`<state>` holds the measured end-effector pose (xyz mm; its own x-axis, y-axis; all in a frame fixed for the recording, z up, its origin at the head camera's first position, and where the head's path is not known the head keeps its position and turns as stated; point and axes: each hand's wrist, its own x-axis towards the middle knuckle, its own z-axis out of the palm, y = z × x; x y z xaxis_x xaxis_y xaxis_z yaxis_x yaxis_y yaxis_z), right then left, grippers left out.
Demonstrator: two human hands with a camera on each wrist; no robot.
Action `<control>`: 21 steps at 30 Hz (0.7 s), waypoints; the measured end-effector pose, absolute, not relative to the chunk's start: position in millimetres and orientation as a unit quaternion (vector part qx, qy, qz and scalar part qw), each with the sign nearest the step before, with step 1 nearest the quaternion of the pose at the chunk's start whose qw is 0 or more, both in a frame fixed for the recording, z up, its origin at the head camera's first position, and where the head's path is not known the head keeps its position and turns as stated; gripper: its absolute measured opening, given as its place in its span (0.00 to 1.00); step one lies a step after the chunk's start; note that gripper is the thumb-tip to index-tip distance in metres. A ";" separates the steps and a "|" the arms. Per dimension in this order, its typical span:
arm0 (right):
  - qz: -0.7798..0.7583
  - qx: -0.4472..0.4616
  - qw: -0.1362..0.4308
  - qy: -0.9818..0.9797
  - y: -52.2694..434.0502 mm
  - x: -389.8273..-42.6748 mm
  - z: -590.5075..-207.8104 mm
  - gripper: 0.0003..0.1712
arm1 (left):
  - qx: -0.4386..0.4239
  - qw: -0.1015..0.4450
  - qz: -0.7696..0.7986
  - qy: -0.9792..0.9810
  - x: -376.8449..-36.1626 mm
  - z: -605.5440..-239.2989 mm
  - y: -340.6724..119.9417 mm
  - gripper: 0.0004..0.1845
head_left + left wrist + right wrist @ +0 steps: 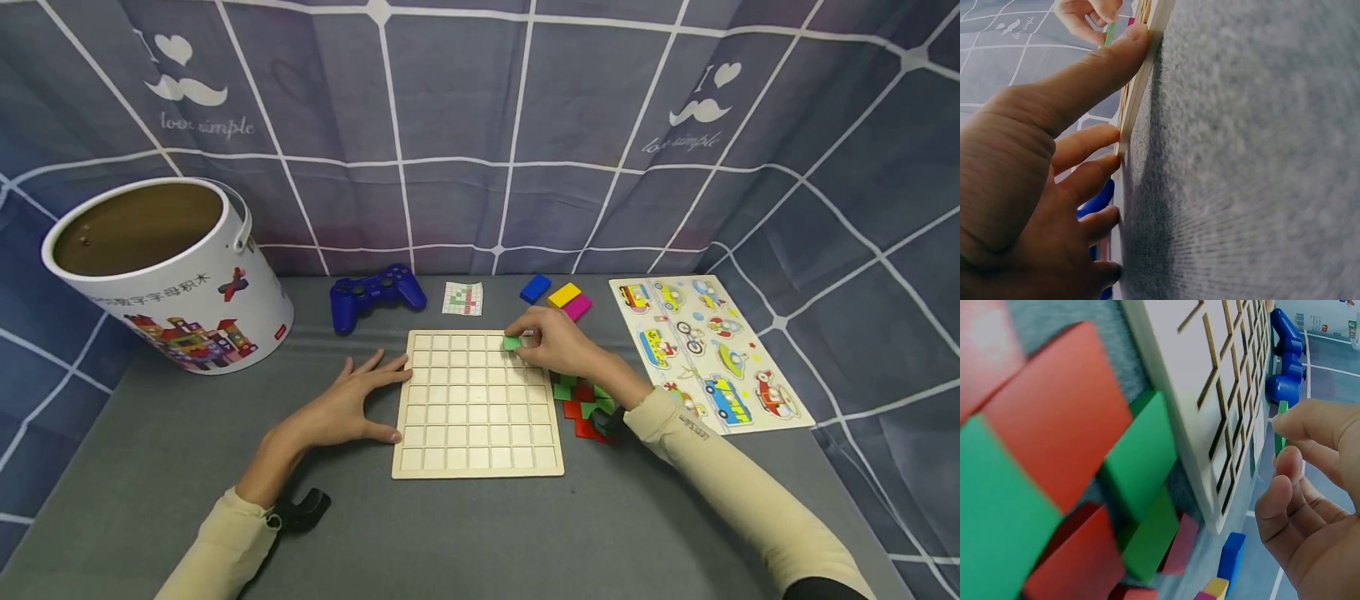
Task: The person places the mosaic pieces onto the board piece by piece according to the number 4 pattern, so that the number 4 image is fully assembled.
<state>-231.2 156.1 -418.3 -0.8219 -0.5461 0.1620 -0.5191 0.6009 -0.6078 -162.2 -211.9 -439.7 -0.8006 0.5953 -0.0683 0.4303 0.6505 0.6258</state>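
A wooden grid board (477, 406) with square recesses lies flat on the grey table. My left hand (337, 406) rests along its left edge, thumb and fingertips touching the rim, fingers spread. Over the board's far right corner, my right hand (555, 340) pinches a small green square tile (512, 342) between thumb and fingers. The right wrist view shows that tile (1281, 428) held on edge. Beside the board's right edge lies a loose pile of red and green tiles (1060, 412), partly hidden under my right wrist in the head view.
Behind the board are a blue game controller (377, 295), a small pattern card (462, 298) and blue, yellow and magenta blocks (563, 296). A white bucket (180, 283) stands at the far left. A vehicle picture board (705, 350) lies at right; a curtain hangs behind.
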 end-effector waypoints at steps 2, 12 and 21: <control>-0.328 -0.297 0.020 0.897 152.5 -234.8 -418.9 0.15 | 0.286 0.136 0.307 0.897 -162.1 -439.2 -210.3 0.52; -0.283 -0.302 0.031 0.910 138.6 -251.4 -424.2 0.13 | 0.285 0.136 0.315 0.895 -161.0 -438.9 -210.0 0.52; -0.265 -0.299 0.079 0.913 128.7 -260.7 -421.9 0.13 | 0.282 0.137 0.315 0.896 -160.4 -440.2 -211.8 0.53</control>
